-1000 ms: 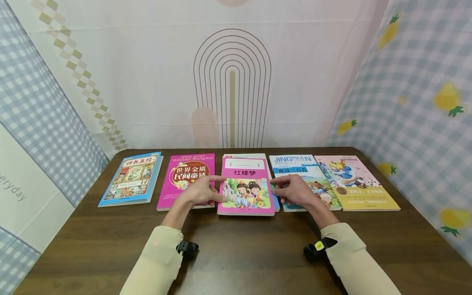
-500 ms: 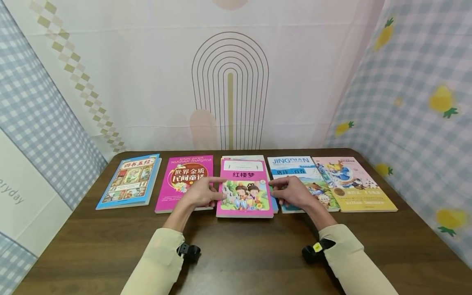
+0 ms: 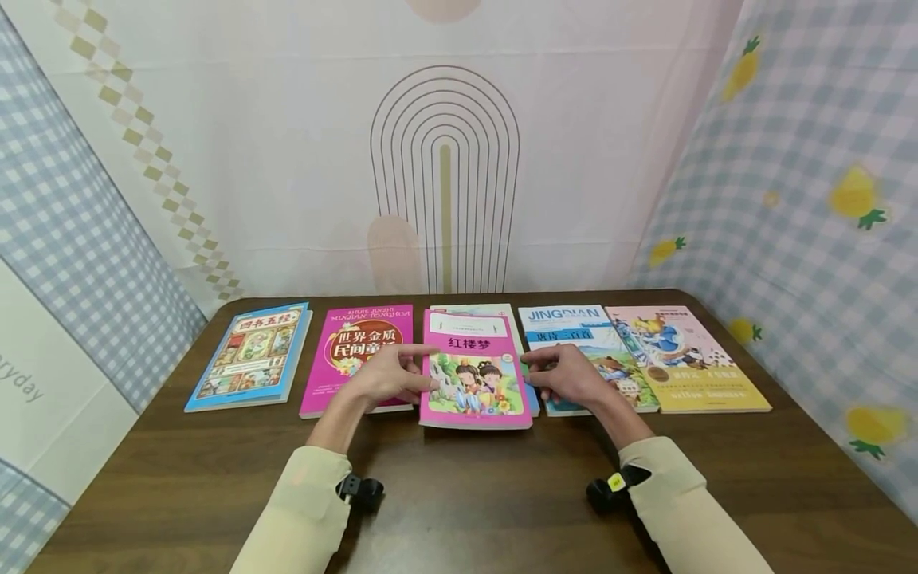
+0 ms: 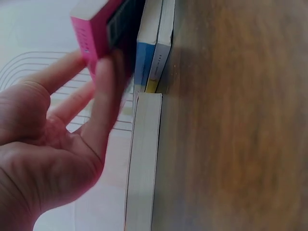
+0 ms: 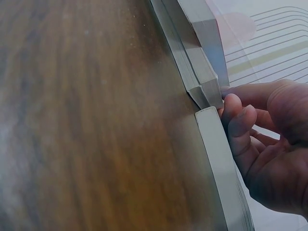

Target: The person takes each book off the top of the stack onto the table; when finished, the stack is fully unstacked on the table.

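Observation:
A pink book (image 3: pixel 473 391) with two cartoon children on its cover lies over a small stack in the middle of the row. Its left edge is pinched between the thumb and fingers of my left hand (image 3: pixel 387 375). In the left wrist view, the pink book's spine (image 4: pixel 89 41) is raised clear of the blue book (image 4: pixel 144 62) beside it. My right hand (image 3: pixel 574 375) rests its fingertips at the right edge of the stack. The right wrist view shows those fingertips (image 5: pixel 240 120) loosely bent against the book corners; how firmly they hold is unclear.
A pale green book (image 3: pixel 502 308) shows under the pink one. To the left lie a magenta book (image 3: pixel 323 391) and a blue-bordered book (image 3: pixel 251 359); to the right, a blue poetry book (image 3: pixel 566 315) and a pink-yellow book (image 3: pixel 710 391). All rest on a brown table (image 3: pixel 459 502).
The pink book has shifted slightly left and toward me against the stack, turning a little, with my left hand. My right hand has stayed almost where it was.

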`<move>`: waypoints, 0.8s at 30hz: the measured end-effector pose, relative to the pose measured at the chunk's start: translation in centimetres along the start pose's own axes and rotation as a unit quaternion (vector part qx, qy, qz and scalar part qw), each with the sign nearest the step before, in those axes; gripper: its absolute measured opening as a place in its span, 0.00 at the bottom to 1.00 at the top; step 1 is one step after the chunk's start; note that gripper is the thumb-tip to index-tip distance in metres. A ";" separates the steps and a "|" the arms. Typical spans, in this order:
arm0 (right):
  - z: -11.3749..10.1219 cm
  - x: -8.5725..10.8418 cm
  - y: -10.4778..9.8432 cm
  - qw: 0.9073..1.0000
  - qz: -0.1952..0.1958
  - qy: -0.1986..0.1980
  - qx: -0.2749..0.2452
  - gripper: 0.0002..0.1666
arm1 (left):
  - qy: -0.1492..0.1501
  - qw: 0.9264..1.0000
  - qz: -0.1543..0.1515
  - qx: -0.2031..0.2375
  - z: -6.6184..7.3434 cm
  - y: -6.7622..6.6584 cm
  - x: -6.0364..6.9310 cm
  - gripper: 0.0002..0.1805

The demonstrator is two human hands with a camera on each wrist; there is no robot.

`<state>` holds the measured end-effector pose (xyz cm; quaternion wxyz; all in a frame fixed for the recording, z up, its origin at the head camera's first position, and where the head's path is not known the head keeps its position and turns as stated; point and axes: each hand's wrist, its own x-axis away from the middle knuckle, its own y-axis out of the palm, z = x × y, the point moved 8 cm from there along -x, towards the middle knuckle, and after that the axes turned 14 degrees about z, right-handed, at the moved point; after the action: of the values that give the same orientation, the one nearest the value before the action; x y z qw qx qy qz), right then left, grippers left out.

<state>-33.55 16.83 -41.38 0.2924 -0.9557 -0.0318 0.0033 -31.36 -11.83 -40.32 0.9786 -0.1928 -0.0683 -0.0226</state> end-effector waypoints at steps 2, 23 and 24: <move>0.0 0.0 0.0 1.000 -0.001 0.001 0.000 0.24 | 0.002 1.000 -0.008 0.022 0.0 0.0 0.0 0.35; -0.1 0.2 0.1 1.000 -0.002 -0.006 -0.004 0.25 | 0.031 0.995 0.002 0.093 1.8 -1.1 0.5 0.37; -0.1 0.2 0.1 1.000 0.000 -0.003 -0.003 0.25 | 0.034 0.995 0.001 0.096 1.9 -1.2 0.6 0.37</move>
<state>-33.37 16.77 -41.37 0.2891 -0.9567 -0.0327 0.0065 -31.06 -12.21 -37.99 0.9944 -0.0969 -0.0370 -0.0217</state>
